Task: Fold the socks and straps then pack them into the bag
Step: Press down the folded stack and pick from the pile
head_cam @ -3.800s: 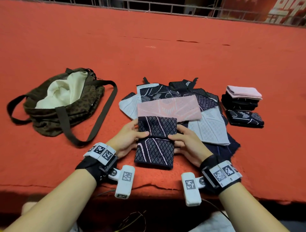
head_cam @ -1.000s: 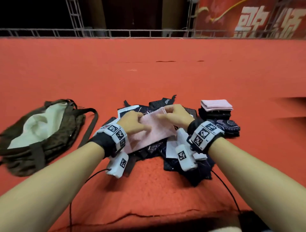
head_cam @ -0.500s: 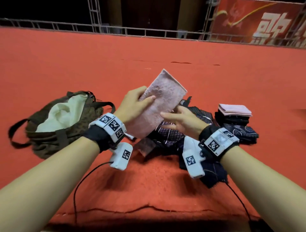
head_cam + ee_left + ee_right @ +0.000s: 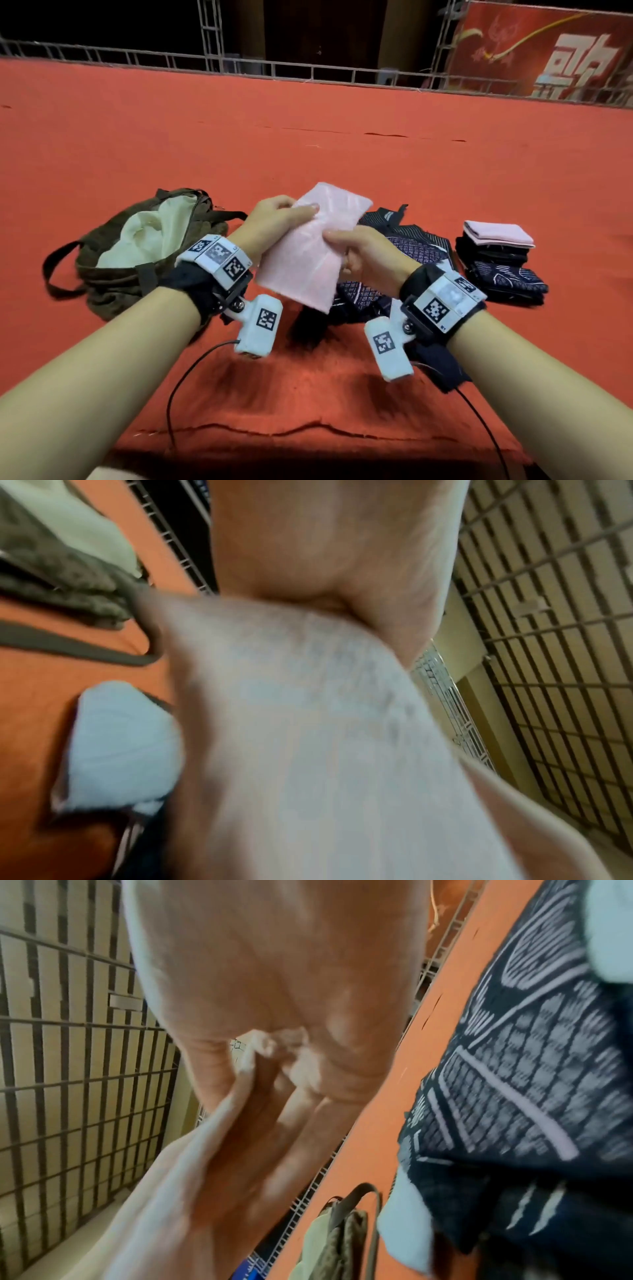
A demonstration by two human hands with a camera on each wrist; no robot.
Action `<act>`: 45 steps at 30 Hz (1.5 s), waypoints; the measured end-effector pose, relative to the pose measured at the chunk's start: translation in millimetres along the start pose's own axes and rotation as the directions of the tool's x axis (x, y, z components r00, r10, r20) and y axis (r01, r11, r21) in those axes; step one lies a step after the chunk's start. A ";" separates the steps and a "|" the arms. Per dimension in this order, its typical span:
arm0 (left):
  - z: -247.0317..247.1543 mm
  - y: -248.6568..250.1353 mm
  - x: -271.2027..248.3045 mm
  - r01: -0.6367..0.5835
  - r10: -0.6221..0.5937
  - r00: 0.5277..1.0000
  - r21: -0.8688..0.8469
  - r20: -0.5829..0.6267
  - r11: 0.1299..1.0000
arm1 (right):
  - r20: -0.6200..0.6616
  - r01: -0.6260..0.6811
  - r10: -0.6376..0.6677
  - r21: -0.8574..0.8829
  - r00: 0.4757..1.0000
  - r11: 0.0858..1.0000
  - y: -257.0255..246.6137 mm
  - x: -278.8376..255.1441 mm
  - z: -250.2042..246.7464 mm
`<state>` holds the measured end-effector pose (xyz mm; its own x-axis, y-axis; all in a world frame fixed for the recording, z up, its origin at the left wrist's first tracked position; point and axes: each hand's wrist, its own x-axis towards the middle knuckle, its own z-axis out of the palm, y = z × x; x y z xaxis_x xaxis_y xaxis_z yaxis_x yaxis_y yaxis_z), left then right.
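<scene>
Red cloth surface (image 4: 342, 154) is spanning the whole working area; a metal railing (image 4: 308, 68) is running along its far edge, with a red banner (image 4: 548, 51) behind at right and dark space beyond.

Bag (image 4: 137, 246) is lying open at left, pale lining showing; nothing packed is visible inside, though the interior is only partly in view.

Unfolded pile (image 4: 404, 260) of dark patterned pieces is sitting at centre, partly hidden behind the hands. Folded stack (image 4: 496, 260) is standing to the right, well apart from the bag, a pink piece on top of dark ones.

Pink sock (image 4: 308, 253) is being held in the air above the pile, hanging flat and tilted. Left hand (image 4: 274, 219) is pinching its upper left edge, thumb on the face; right hand (image 4: 363, 253) is gripping its right edge mid-length.

Judgement: folding is partly done, this piece is not yet folded, and packing is likely not begun.
</scene>
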<state>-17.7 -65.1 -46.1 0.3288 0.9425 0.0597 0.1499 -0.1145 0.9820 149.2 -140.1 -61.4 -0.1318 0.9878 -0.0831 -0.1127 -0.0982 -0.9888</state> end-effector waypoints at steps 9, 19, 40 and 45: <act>28.9 -43.5 -58.9 0.469 -0.335 0.777 -0.135 0.533 0.873 | -0.059 -0.247 0.245 -0.036 0.968 0.968 51.4 -61.0 -48.9; 46.1 -87.5 -54.6 0.291 -0.265 0.923 -0.054 0.279 0.955 | -0.270 -0.197 0.178 -0.048 0.946 0.979 79.7 -59.8 -45.0; 44.2 -84.2 -57.0 0.155 -0.147 0.988 -0.232 0.051 0.960 | -0.245 -0.128 0.107 -0.073 0.964 0.989 80.1 -57.8 -34.5; 48.1 -80.7 -63.5 0.219 -0.197 0.975 -0.320 0.101 0.922 | -0.333 0.020 -0.059 -0.117 0.941 0.993 80.4 -53.0 -30.6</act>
<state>-5.8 -130.8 -137.7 0.3853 0.9099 -0.1534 -0.0877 0.2016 0.9755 177.3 -196.7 -140.2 0.2107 0.9756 -0.0617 0.0011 -0.0633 -0.9980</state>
